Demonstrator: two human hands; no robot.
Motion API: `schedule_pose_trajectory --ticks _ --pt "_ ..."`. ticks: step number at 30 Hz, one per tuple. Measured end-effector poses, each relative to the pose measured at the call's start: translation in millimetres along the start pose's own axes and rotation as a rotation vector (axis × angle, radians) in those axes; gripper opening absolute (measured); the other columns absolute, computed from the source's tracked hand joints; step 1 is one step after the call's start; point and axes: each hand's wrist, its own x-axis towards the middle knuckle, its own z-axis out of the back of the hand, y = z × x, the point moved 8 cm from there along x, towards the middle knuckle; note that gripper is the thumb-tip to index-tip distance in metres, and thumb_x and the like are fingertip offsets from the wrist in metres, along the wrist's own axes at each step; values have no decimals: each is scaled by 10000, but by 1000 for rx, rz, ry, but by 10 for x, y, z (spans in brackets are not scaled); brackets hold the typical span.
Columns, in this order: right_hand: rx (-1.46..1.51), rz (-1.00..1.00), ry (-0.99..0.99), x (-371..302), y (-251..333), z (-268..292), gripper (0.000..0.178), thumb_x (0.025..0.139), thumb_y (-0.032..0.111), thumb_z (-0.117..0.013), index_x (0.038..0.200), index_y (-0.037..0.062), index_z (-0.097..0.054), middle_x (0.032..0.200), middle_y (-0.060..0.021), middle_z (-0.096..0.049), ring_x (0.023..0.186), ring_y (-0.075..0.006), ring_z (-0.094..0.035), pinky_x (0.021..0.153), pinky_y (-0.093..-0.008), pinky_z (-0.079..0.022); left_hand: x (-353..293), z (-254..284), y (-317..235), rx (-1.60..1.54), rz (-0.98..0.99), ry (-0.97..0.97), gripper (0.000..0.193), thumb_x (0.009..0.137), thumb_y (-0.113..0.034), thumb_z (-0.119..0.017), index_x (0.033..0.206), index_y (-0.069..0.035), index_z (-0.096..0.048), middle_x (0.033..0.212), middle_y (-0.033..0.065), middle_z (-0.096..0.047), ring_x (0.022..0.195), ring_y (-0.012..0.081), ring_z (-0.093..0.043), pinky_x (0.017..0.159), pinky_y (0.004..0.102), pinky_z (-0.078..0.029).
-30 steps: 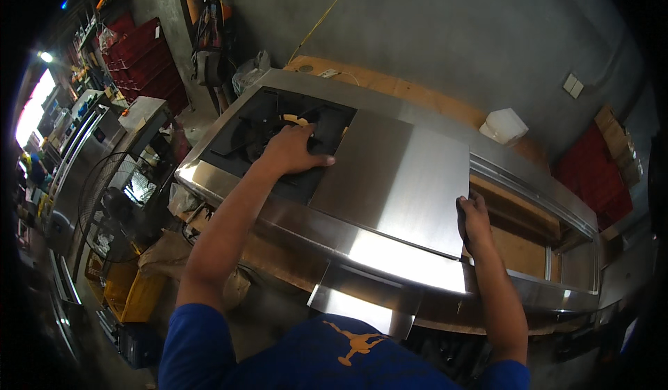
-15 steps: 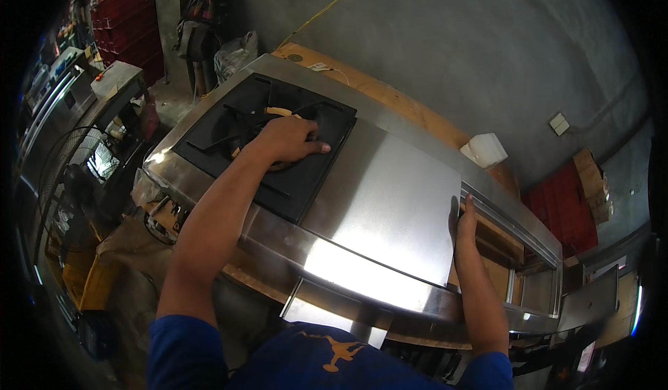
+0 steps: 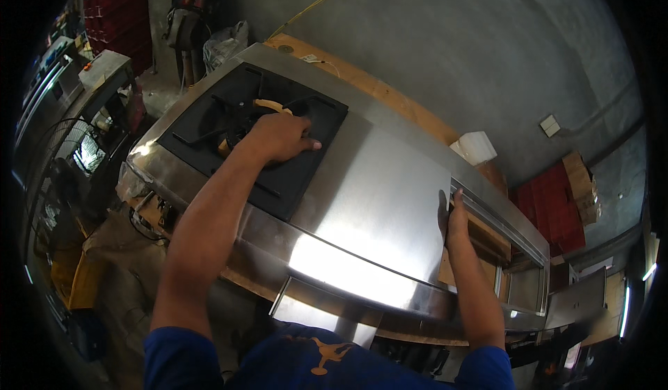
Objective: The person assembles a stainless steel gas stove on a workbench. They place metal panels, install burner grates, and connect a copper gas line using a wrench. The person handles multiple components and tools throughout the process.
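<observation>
Workshop: concrete wall (image 3: pixel 445 49), red crates (image 3: pixel 117 21), steel counter (image 3: pixel 400 125).

Got one left hand (image 3: pixel 278 138) and one right hand (image 3: pixel 457 221), so two total. Just one stainless bench (image 3: pixel 278 242), one black gas burner (image 3: pixel 209 116), one flat steel panel (image 3: pixel 383 192), one white block (image 3: pixel 474 148), one yellow cord (image 3: pixel 315 3) and one pale wall plate (image 3: pixel 550 125). Red crates (image 3: pixel 115 22)? More than one, but can't get an exact count lol.

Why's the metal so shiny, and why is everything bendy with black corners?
Head view: bright white glare lies near the front edge of the steel panel; head view: the black stove top looks much duller; head view: the fisheye lens bends straight edges, and the picture's corners are black.
</observation>
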Motion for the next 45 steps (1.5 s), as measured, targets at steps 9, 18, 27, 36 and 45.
schedule_pose_trajectory --ticks 9,18,27,36,45 --pt "-445 8 -292 -173 469 176 802 979 576 -475 1550 52 -267 1553 -247 -327 1467 -344 -270 1191 -468 -196 -10 31 -27 -9 0 -26 422 930 -437 -621 1016 -24 -629 977 202 -689 981 391 -655 844 486 -494" --pt "-157 -103 -122 -75 96 -127 669 982 428 -571 1446 -34 -431 1521 -204 -399 1381 -286 -394 1138 -352 -308 -14 -116 -3 48 -12 10 474 980 -444 -529 1147 -7 -603 1066 218 -693 1045 377 -661 890 495 -503" --pt "-284 -18 -175 -111 148 -184 685 945 459 -616 1402 -37 -495 1459 -209 -477 1329 -310 -450 1121 -386 -326 -61 -149 -60 124 -39 -76 460 995 -420 -500 1149 3 -596 1075 224 -689 1035 384 -660 888 508 -503" --pt "-549 4 -297 -190 542 271 769 973 534 -520 1518 24 -333 1565 -179 -351 1426 -349 -347 1171 -430 -270 -12 -190 -47 139 -38 -44 435 995 -401 -513 1124 6 -598 1043 233 -691 997 392 -672 855 504 -519" --pt "-459 153 -83 382 -26 -27 643 1004 439 -533 1428 -35 -433 1470 -218 -461 1362 -340 -431 1132 -422 -332 -65 -195 -98 145 -78 -39 485 1003 -416 -483 1187 19 -594 1011 236 -700 985 404 -678 833 516 -531"
